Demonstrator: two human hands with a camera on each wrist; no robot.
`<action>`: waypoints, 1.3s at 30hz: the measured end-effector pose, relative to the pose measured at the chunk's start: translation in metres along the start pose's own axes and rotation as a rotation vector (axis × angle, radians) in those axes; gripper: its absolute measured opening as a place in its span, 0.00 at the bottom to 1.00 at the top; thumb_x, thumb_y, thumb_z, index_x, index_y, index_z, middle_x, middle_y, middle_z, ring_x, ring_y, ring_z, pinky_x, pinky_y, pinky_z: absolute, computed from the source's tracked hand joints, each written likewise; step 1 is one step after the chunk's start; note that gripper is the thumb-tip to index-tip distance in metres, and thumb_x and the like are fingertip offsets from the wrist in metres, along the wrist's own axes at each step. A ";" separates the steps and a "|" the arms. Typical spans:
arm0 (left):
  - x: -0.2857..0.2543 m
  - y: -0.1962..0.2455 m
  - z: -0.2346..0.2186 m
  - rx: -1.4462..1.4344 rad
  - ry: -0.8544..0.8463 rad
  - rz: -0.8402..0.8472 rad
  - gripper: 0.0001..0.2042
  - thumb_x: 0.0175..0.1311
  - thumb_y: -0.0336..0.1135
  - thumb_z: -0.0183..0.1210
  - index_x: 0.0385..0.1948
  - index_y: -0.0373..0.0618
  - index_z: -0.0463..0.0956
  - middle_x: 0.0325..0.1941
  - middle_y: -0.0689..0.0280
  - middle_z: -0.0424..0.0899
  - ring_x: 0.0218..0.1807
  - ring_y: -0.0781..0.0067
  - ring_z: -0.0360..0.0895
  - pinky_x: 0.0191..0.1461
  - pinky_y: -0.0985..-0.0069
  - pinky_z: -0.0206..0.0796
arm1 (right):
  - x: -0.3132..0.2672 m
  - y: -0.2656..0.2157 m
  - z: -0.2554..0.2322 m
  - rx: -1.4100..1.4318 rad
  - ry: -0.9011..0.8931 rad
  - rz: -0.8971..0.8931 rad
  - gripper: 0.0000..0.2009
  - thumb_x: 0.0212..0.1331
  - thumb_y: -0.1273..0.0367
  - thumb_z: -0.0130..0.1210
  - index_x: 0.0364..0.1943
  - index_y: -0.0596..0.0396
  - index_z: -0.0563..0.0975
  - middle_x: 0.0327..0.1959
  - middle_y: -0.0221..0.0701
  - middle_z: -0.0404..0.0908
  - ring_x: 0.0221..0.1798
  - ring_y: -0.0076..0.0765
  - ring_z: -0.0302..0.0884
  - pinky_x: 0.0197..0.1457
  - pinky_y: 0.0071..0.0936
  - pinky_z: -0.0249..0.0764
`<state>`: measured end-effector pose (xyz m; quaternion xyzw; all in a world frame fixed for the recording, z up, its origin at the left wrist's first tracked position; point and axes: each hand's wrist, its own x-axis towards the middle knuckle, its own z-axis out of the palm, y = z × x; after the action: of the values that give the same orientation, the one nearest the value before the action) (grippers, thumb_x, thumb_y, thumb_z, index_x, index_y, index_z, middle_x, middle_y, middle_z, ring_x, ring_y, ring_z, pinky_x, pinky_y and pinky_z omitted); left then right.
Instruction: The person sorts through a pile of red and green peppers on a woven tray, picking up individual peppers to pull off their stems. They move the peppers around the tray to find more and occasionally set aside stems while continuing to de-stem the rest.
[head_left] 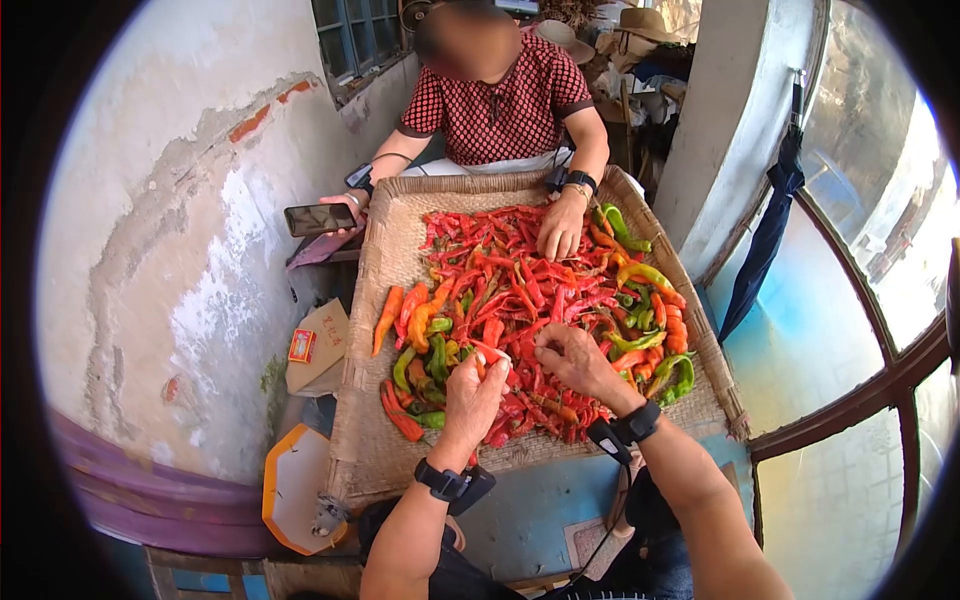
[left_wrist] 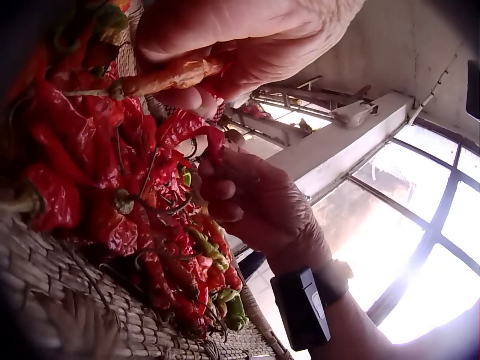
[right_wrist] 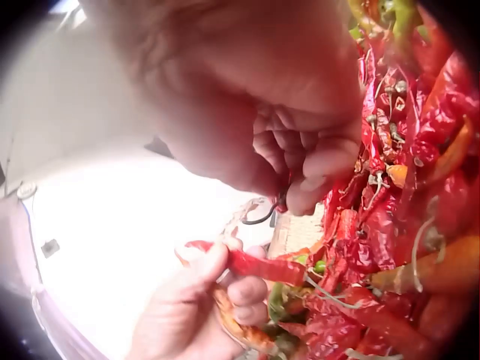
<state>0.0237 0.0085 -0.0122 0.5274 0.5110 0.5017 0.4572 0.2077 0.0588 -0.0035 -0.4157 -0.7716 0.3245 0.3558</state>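
Note:
My left hand (head_left: 474, 398) grips a red chili pepper (right_wrist: 264, 268) between thumb and fingers, above the near part of the heap. A wrinkled orange pepper (left_wrist: 169, 78) is held in the same hand, its stem pointing out. To the right of it, my right hand (head_left: 575, 362) pinches a red chili (left_wrist: 180, 129) at its fingertips; a dark curved stem (right_wrist: 259, 218) shows there in the right wrist view. Below both hands lies a heap of wrinkled red chilies (head_left: 515, 285) in a shallow woven tray (head_left: 372, 465).
Green peppers (head_left: 437, 360) lie left of the heap, with orange peppers (head_left: 388, 318) beyond. More green ones (head_left: 683, 375) lie right. Across the tray, another person's hand (head_left: 563, 228) touches the chilies; their other holds a phone (head_left: 320, 219). An umbrella (head_left: 768, 235) hangs at right.

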 end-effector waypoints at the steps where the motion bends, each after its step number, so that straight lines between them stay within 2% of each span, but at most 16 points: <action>1: -0.001 0.002 0.001 0.002 -0.005 -0.008 0.08 0.65 0.36 0.54 0.36 0.40 0.74 0.25 0.71 0.75 0.25 0.83 0.73 0.29 0.81 0.66 | -0.002 -0.005 -0.006 0.175 -0.071 0.146 0.04 0.58 0.72 0.53 0.31 0.59 0.73 0.22 0.32 0.77 0.23 0.29 0.77 0.25 0.27 0.71; 3: -0.002 0.004 0.002 -0.001 -0.016 -0.004 0.08 0.65 0.36 0.54 0.37 0.40 0.74 0.24 0.71 0.75 0.25 0.83 0.73 0.29 0.81 0.66 | -0.003 -0.002 -0.019 0.349 -0.263 0.347 0.04 0.61 0.71 0.52 0.31 0.56 0.73 0.23 0.22 0.75 0.24 0.16 0.75 0.23 0.17 0.70; 6: -0.002 -0.001 0.002 -0.002 -0.018 0.000 0.08 0.65 0.35 0.54 0.35 0.40 0.74 0.23 0.70 0.75 0.24 0.82 0.73 0.29 0.81 0.66 | -0.003 -0.003 -0.032 0.358 -0.260 0.314 0.03 0.61 0.72 0.52 0.31 0.56 0.73 0.23 0.23 0.75 0.24 0.16 0.75 0.23 0.16 0.71; 9: -0.005 -0.006 -0.001 0.016 0.003 -0.010 0.06 0.63 0.33 0.53 0.32 0.40 0.73 0.22 0.69 0.75 0.23 0.81 0.73 0.28 0.79 0.66 | 0.003 0.000 -0.034 0.647 0.093 0.190 0.07 0.63 0.68 0.53 0.39 0.58 0.74 0.24 0.23 0.76 0.24 0.19 0.75 0.27 0.17 0.72; 10: -0.005 -0.004 -0.003 0.013 0.003 -0.012 0.06 0.63 0.34 0.53 0.32 0.41 0.73 0.22 0.69 0.75 0.22 0.80 0.74 0.28 0.79 0.67 | 0.009 0.010 -0.030 0.316 0.327 -0.013 0.14 0.63 0.65 0.54 0.46 0.61 0.73 0.21 0.26 0.75 0.24 0.24 0.75 0.29 0.21 0.72; 11: -0.005 -0.003 -0.004 0.068 0.035 0.041 0.07 0.63 0.34 0.52 0.32 0.41 0.74 0.22 0.69 0.76 0.22 0.80 0.74 0.28 0.79 0.67 | 0.011 0.040 -0.037 0.014 0.339 -0.061 0.19 0.62 0.64 0.55 0.51 0.64 0.70 0.20 0.33 0.76 0.25 0.29 0.75 0.30 0.26 0.71; 12: -0.004 -0.001 -0.005 0.052 0.045 -0.001 0.07 0.64 0.35 0.53 0.33 0.40 0.74 0.23 0.69 0.76 0.22 0.80 0.73 0.28 0.80 0.67 | 0.009 0.032 -0.039 -0.051 0.431 -0.015 0.18 0.59 0.64 0.56 0.49 0.64 0.72 0.21 0.38 0.76 0.24 0.32 0.75 0.30 0.29 0.71; 13: -0.003 0.001 -0.009 0.061 0.025 -0.004 0.08 0.64 0.35 0.53 0.34 0.40 0.74 0.24 0.69 0.77 0.23 0.81 0.73 0.28 0.81 0.66 | 0.002 0.032 -0.053 -0.251 0.279 0.067 0.14 0.57 0.66 0.57 0.44 0.60 0.76 0.21 0.38 0.78 0.25 0.34 0.77 0.30 0.31 0.71; 14: -0.003 0.002 -0.009 0.015 0.012 0.011 0.08 0.66 0.35 0.53 0.35 0.40 0.74 0.26 0.70 0.78 0.24 0.84 0.72 0.28 0.83 0.66 | -0.001 0.037 -0.051 -0.168 0.233 0.094 0.11 0.53 0.68 0.58 0.39 0.57 0.79 0.21 0.38 0.78 0.25 0.39 0.78 0.30 0.33 0.72; 16: -0.007 0.013 -0.007 -0.026 -0.005 -0.023 0.07 0.68 0.36 0.51 0.37 0.43 0.74 0.24 0.74 0.73 0.26 0.87 0.69 0.29 0.86 0.63 | -0.010 0.037 -0.052 -0.360 0.020 0.091 0.12 0.54 0.69 0.57 0.42 0.57 0.78 0.32 0.40 0.82 0.33 0.38 0.80 0.37 0.31 0.74; 19: -0.001 0.015 -0.006 -0.022 -0.025 -0.014 0.07 0.68 0.36 0.51 0.37 0.43 0.74 0.25 0.74 0.73 0.26 0.87 0.69 0.29 0.86 0.63 | -0.019 0.041 -0.045 -0.565 -0.162 0.005 0.13 0.52 0.70 0.57 0.43 0.53 0.79 0.33 0.38 0.81 0.38 0.44 0.79 0.42 0.35 0.75; 24: -0.001 0.009 -0.005 -0.015 -0.041 0.010 0.08 0.68 0.37 0.51 0.37 0.43 0.74 0.26 0.73 0.74 0.26 0.88 0.68 0.29 0.86 0.63 | -0.023 0.035 -0.026 -0.703 -0.068 -0.060 0.11 0.51 0.70 0.55 0.40 0.49 0.79 0.31 0.38 0.77 0.39 0.47 0.78 0.43 0.40 0.74; 28: -0.003 0.007 -0.005 0.048 -0.049 -0.033 0.08 0.68 0.36 0.51 0.35 0.44 0.74 0.27 0.73 0.74 0.26 0.88 0.68 0.29 0.86 0.63 | -0.018 0.023 -0.028 -0.824 -0.159 0.121 0.04 0.53 0.70 0.54 0.30 0.54 0.75 0.33 0.38 0.76 0.41 0.48 0.76 0.40 0.42 0.74; 31: -0.001 0.006 -0.005 0.032 -0.047 0.008 0.08 0.68 0.37 0.51 0.37 0.43 0.74 0.27 0.74 0.74 0.26 0.88 0.68 0.30 0.87 0.63 | -0.017 0.019 -0.034 -0.766 -0.019 -0.070 0.06 0.52 0.74 0.51 0.33 0.52 0.76 0.33 0.37 0.74 0.40 0.47 0.76 0.39 0.42 0.74; 36: -0.001 0.005 -0.005 0.038 -0.068 0.007 0.07 0.68 0.36 0.51 0.37 0.43 0.74 0.27 0.74 0.74 0.27 0.88 0.68 0.30 0.86 0.63 | -0.020 0.044 -0.025 -0.853 -0.093 -0.046 0.10 0.48 0.76 0.52 0.35 0.50 0.77 0.31 0.37 0.72 0.42 0.46 0.74 0.39 0.42 0.73; 39: -0.001 0.011 -0.008 0.010 -0.037 0.016 0.07 0.68 0.36 0.51 0.37 0.43 0.74 0.27 0.74 0.74 0.27 0.88 0.68 0.30 0.86 0.63 | -0.010 0.037 -0.023 -0.618 0.052 -0.149 0.05 0.49 0.75 0.54 0.31 0.54 0.78 0.31 0.38 0.74 0.38 0.46 0.75 0.39 0.39 0.73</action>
<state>0.0164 0.0061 -0.0006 0.5429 0.5009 0.4929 0.4598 0.2461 0.0715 -0.0233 -0.4544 -0.8527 0.0371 0.2550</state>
